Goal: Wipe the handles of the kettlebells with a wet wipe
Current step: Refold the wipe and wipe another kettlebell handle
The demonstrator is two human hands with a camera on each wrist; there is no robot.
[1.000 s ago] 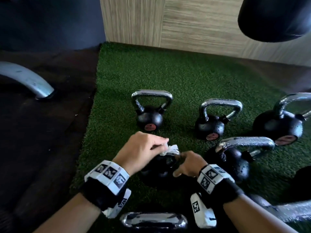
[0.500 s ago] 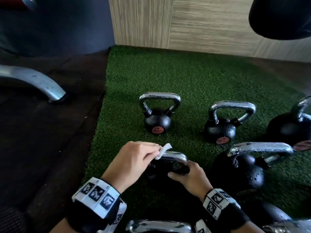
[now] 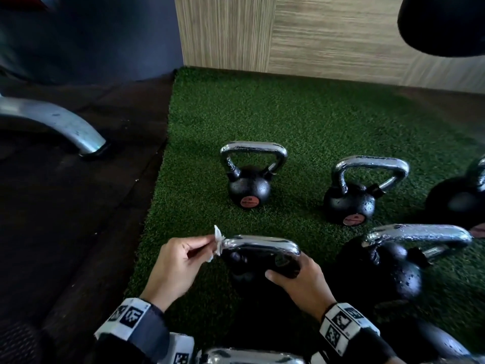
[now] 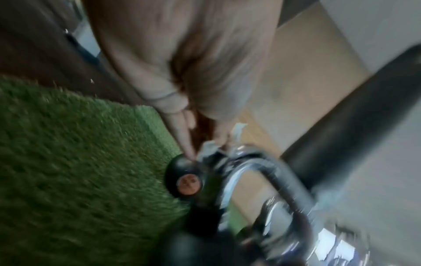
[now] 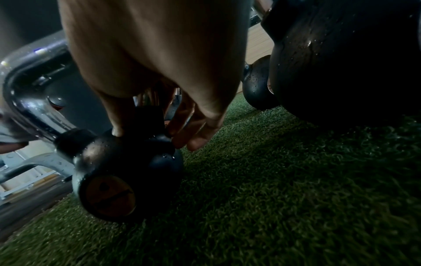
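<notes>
One kettlebell (image 3: 258,261) is being worked on among several standing on the green turf (image 3: 288,114). Its chrome handle (image 3: 262,243) is now fully bared along the top, where a second ago it was covered by both hands and the wet wipe (image 3: 217,243). The wipe has been carried to the handle's left corner, where it is pinched between thumb and fingertips of the left hand (image 3: 175,269) and pressed against the bend. The right hand (image 3: 301,282) has been lowered off the handle, and its fingers are curled around the black body near the right-hand horn, so the bell is steadied. The left wrist view is blurred, which suggests the wiping stroke is under way. The top bar is judged to be done, with the left upright probably next. Handles of the two far kettlebells (image 3: 249,185) (image 3: 350,199) and of the larger one (image 3: 388,264) to the right are untouched at this moment.
</notes>
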